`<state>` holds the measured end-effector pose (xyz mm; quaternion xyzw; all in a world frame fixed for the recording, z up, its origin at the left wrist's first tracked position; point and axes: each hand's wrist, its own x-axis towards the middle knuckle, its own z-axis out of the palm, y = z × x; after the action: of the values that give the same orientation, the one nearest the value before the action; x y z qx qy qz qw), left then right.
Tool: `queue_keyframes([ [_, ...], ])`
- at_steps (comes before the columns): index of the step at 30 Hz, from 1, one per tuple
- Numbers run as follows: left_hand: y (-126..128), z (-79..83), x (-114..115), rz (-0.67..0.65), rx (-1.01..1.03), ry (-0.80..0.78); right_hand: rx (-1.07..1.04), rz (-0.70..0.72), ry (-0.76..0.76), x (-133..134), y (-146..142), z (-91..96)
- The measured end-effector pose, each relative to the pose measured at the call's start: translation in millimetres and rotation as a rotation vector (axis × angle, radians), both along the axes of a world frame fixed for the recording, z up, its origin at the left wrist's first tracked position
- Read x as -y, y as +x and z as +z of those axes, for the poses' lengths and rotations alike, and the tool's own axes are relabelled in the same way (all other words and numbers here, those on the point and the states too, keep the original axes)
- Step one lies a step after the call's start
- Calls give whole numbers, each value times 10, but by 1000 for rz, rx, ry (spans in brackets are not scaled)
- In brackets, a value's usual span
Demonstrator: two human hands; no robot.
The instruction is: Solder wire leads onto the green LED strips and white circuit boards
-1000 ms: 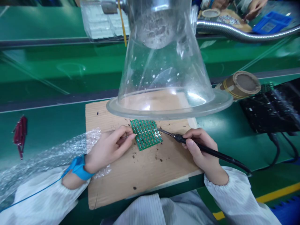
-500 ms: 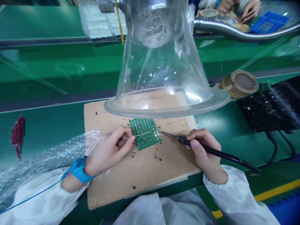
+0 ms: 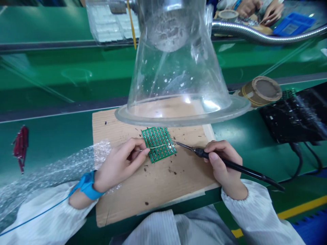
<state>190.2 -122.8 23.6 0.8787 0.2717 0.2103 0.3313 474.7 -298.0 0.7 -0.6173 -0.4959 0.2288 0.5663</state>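
A green circuit board (image 3: 158,153) with rows of small pads lies on a sheet of cardboard (image 3: 133,200). My left hand (image 3: 130,154), with a blue strap at its wrist, pinches a thin solder wire (image 3: 157,147) at the board's left edge. The wire stretches across the board toward its right side. My right hand (image 3: 223,158) is closed round the black handle of a soldering iron (image 3: 240,167), held like a pen. The iron's tip points left at the right edge of the board; whether it touches is too small to tell.
A clear fume hood (image 3: 176,78) hangs low over the board's far side. Bubble wrap (image 3: 61,170) lies by my left arm, near a dark red bundle (image 3: 20,146). A brown roll (image 3: 263,91) and a black box (image 3: 296,115) stand right. Across the bench are another person's hands (image 3: 272,12).
Both hands stay almost in place with the wire and the iron. The iron's tip sits very slightly farther right of the board's pads; the view has shifted a little.
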Motion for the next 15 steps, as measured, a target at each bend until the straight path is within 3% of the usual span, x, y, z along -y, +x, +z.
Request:
queue_keyframes([
  [15,28,22,3,-72,-11,-32,37,67,-10,22,16,-4],
])
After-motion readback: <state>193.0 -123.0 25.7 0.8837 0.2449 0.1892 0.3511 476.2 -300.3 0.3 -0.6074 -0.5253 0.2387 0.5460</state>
